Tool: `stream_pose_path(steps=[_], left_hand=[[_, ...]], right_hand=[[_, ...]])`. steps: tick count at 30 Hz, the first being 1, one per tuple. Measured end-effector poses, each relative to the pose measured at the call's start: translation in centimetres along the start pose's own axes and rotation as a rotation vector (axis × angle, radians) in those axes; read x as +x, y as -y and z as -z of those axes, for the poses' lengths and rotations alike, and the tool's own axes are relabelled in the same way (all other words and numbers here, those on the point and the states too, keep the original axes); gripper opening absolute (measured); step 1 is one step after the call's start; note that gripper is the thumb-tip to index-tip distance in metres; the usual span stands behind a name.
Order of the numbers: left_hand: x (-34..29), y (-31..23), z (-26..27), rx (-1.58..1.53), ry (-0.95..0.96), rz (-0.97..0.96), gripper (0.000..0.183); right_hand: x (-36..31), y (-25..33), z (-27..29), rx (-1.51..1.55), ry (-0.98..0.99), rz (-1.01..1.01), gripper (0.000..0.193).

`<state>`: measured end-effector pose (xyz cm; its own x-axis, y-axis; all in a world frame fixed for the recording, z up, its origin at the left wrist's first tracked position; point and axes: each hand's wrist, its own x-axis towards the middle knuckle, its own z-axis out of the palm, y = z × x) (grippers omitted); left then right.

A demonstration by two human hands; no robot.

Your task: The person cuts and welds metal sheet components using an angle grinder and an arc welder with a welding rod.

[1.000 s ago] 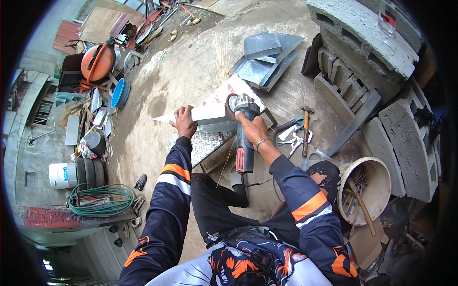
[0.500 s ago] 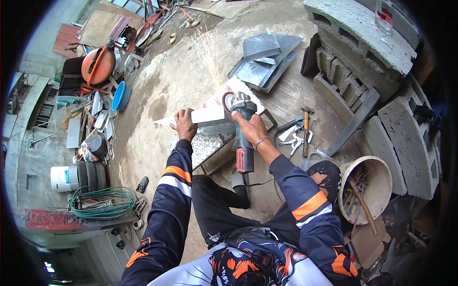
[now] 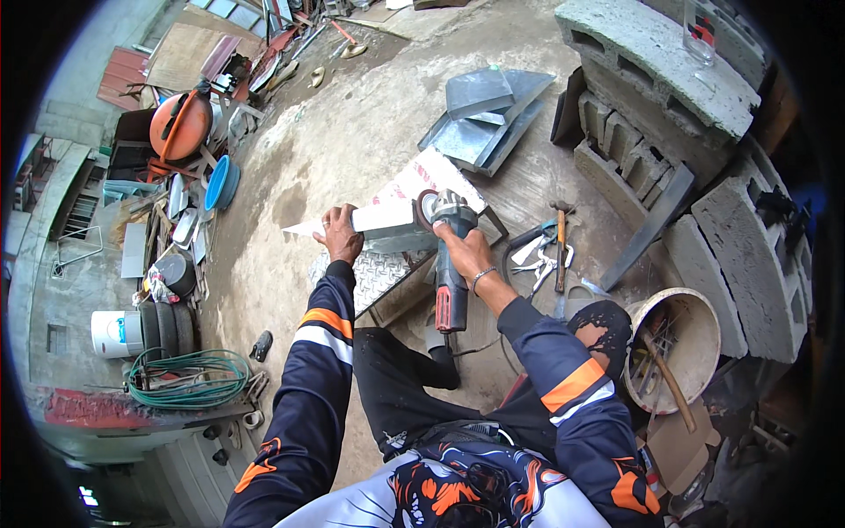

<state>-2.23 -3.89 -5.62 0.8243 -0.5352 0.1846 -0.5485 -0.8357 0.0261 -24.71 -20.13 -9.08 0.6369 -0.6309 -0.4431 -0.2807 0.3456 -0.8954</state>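
My right hand (image 3: 466,253) is wrapped round the body of a dark angle grinder (image 3: 451,286) with a red rear end. Its disc (image 3: 428,208) stands against the right end of a folded sheet-metal piece (image 3: 392,231), pale on top with a pointed left tip. Toward that tip, my left hand (image 3: 341,236) presses down on the piece with its fingers closed over the edge. Underneath lies a low support topped with patterned tread plate (image 3: 378,282). A sheet with red print (image 3: 418,178) shows just behind the disc.
Bent galvanized sheets (image 3: 488,114) lie ahead on the concrete floor. To the right are a hammer (image 3: 561,249), clamp pliers (image 3: 543,264), a tool bucket (image 3: 709,343) and stacked concrete blocks (image 3: 656,53). A green hose (image 3: 189,378) and blue basin (image 3: 223,183) are on the left.
Thin bright streaks that fanned out ahead of the disc are no longer visible. The grinder has tilted slightly, its head a little lower and farther right. My left hand has hardly moved.
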Motion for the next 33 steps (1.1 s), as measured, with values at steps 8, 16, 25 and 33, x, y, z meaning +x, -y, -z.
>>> stream_pose_path(steps=[8,16,25,33], left_hand=[[0.2,0.0,0.2,0.014,0.015,-0.009,0.038],[0.5,-0.5,0.5,0.023,0.047,0.007,0.041],[0.6,-0.4,0.2,0.018,0.034,0.005,0.039],[0.8,0.1,0.4,0.023,0.018,0.013,0.037]], right_hand=[[-1.6,2.3,0.4,-0.107,-0.009,0.157,0.069],[-1.5,1.4,0.3,-0.167,-0.006,0.186,0.073],[-2.7,1.0,0.7,-0.076,0.000,0.247,0.073],[-3.9,0.5,0.2,-0.044,-0.094,0.381,0.071]])
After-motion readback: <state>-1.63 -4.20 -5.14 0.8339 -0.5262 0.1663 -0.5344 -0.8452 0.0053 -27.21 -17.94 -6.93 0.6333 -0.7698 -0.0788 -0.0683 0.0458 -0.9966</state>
